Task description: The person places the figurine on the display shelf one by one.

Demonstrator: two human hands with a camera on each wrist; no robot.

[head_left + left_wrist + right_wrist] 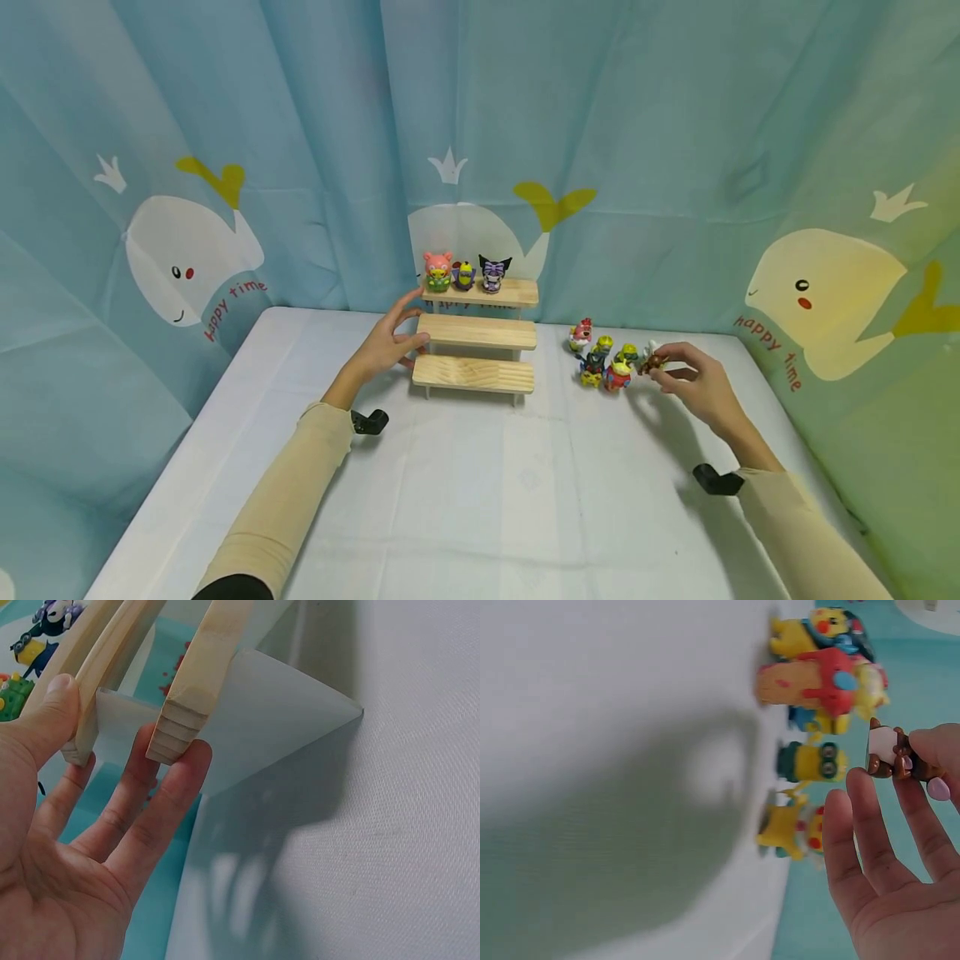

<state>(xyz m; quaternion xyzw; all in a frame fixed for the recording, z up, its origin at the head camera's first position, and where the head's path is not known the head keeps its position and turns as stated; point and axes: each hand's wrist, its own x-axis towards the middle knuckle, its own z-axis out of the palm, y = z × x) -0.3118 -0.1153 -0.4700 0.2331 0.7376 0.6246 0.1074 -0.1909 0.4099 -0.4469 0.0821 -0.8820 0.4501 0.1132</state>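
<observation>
Fingers spread, the left hand (380, 348) touches the three-tiered wooden shelf (477, 332) at nine o'clock. The right hand (699, 390) pinches a brown figurine (884, 744).

Small glossy figurine (885, 746), brown with white and pink parts, pinched in right hand (693, 383), raised off the table, just right of the clustered toys (606, 358). Three-tier pale wooden stand (476, 332) upright, top tier bearing three toys (464, 275); left hand (382, 346) touches its left end.
</observation>
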